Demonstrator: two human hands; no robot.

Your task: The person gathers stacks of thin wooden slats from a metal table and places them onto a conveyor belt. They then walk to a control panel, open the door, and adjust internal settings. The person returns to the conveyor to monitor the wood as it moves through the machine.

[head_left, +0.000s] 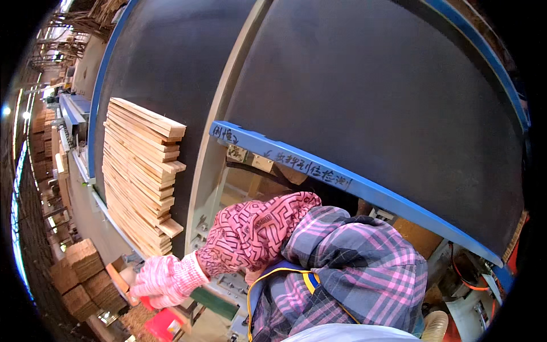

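My left hand (165, 279) wears a pink-and-white knitted glove, below a pink patterned sleeve cover and a plaid shirt. Its fingers curl around the end of a short wooden strip (121, 278) at the lower left. A tall stack of long light wooden boards (139, 176) leans on a wide black belt surface (171, 68) just above the hand, apart from it. My right hand is out of the picture.
A blue metal bar (342, 182) crosses the machine's dark panel (370, 114) diagonally. Bundles of small wood blocks (85, 273) sit on the floor at lower left, with a red box (159, 325) and a green rail (213, 302) nearby. More wood stacks line the far left.
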